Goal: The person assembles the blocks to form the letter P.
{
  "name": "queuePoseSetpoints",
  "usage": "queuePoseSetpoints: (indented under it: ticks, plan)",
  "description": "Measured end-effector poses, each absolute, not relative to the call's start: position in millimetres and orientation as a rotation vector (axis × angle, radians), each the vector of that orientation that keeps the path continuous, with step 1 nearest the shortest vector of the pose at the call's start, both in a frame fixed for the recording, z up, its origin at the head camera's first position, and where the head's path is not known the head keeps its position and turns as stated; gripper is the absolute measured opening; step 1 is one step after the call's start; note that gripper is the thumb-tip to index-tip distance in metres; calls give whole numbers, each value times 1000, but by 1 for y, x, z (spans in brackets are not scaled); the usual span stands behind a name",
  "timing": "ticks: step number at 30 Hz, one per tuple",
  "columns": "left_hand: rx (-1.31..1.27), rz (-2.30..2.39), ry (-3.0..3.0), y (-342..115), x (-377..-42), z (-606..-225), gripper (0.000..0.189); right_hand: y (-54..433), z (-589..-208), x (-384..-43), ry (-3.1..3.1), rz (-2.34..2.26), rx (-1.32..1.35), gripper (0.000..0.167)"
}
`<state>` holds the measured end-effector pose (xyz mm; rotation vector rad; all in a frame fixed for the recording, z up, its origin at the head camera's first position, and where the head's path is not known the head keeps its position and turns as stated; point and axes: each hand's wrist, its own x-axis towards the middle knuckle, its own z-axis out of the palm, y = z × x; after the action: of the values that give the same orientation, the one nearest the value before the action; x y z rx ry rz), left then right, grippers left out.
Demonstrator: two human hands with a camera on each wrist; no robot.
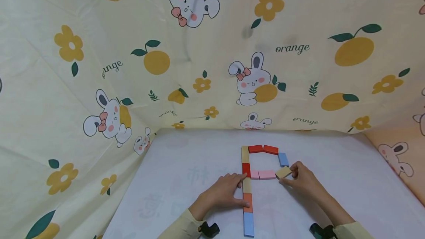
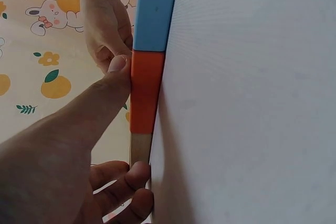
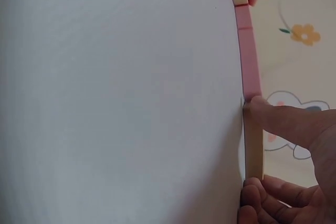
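Observation:
Coloured wooden blocks lie in an outline like a letter P on the white tabletop. My right hand (image 1: 305, 182) pinches a plain wooden block (image 1: 283, 172) at the loop's lower right corner, thumb at one end and fingers at the other. That block meets a pink block (image 3: 250, 61) on its left, with a blue block (image 1: 283, 159) just above. My left hand (image 1: 220, 194) rests along the straight column, its index finger on the red block (image 1: 246, 166) and its thumb on the orange block (image 2: 145, 90). A second plain block (image 1: 246, 186) lies between those two.
Two red blocks (image 1: 255, 149) top the loop, beside the column's upper plain block (image 1: 245, 154). A blue block (image 1: 248, 224) ends the column near me. A patterned cloth (image 1: 212, 84) rises behind the white tabletop (image 1: 186, 158) and along its sides.

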<state>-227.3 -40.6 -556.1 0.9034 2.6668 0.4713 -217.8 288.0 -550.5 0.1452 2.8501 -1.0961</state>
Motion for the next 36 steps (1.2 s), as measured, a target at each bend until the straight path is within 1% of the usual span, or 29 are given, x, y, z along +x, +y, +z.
queuePoseSetpoints:
  ticks: [4, 8, 36]
  plan:
    - [894, 477, 2661, -41, -227, -556, 101, 289, -550, -216, 2846, -1108, 110, 55]
    - [888, 479, 2661, -40, -227, -556, 101, 290, -550, -216, 2847, -1121, 106, 50]
    - [914, 466, 2673, -40, -226, -555, 101, 287, -551, -217, 2854, -1098, 182, 52]
